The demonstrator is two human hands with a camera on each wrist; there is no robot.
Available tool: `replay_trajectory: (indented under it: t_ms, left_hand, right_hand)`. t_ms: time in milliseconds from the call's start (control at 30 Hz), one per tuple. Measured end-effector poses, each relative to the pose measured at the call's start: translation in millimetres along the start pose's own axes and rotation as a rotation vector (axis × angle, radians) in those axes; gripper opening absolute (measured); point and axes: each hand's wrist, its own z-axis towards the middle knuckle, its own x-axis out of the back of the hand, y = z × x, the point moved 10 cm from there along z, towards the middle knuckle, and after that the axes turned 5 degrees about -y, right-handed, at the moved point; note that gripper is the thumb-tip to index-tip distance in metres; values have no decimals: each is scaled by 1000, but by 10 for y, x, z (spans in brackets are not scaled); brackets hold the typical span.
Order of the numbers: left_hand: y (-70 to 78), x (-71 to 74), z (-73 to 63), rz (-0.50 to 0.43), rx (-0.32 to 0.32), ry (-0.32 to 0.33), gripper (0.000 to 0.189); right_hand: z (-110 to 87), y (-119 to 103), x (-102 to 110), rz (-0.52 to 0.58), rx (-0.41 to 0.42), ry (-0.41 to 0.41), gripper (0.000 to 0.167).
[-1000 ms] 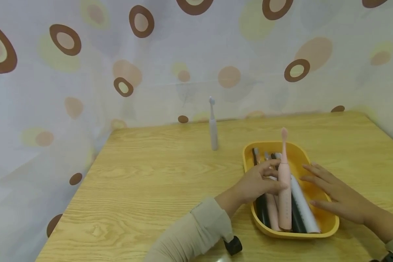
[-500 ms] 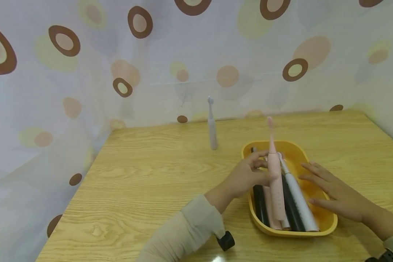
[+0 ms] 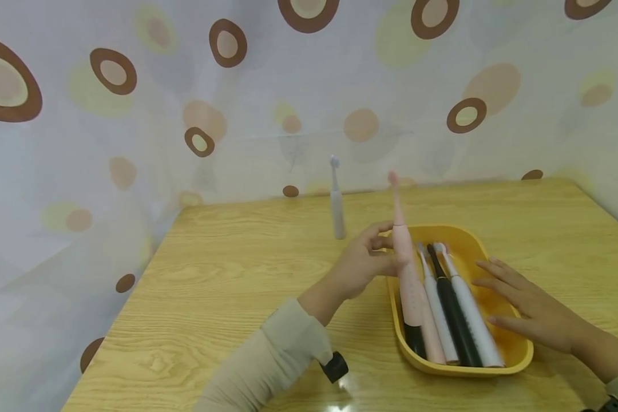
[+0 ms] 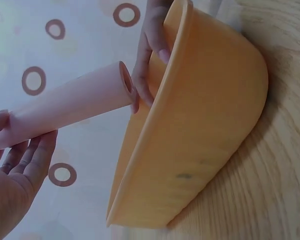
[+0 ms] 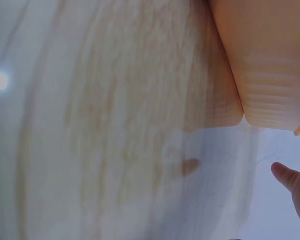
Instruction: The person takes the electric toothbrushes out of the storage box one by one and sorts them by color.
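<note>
Pinching a slim pale-pink electric toothbrush (image 3: pixel 411 294), the left hand (image 3: pixel 357 266) holds it above a rounded yellow plastic basket (image 3: pixel 474 371), lower right in the head view. The right hand (image 3: pixel 533 306), fingers spread, is at the basket's right rim.

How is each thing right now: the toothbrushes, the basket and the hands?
Raised pink toothbrush: held head-up, tilted
White toothbrush at the back: standing upright
Basket toothbrushes: lying side by side, some partly hidden
Yellow basket: upright, open-topped
Left hand: gripping
Right hand: fingers spread, at the rim
</note>
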Motion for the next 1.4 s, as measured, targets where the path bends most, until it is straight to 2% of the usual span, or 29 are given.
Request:
replay_trajectory:
  t_ms: [200, 700, 967, 1400]
  left_hand:
    - [50, 166, -18, 17, -6, 22, 57]
    - [57, 730, -114, 112, -2, 179, 57]
    - [42, 1047, -143, 158, -4, 237, 59]
    - [16, 1512, -186, 246, 25, 401, 57]
  right_hand:
    - [-6, 23, -11, 6, -6, -3, 54]
    - [-19, 36, 0, 49, -22, -3, 55]
    - [-26, 37, -12, 42, -16, 4, 55]
    - [-23, 40, -11, 39, -22, -2, 54]
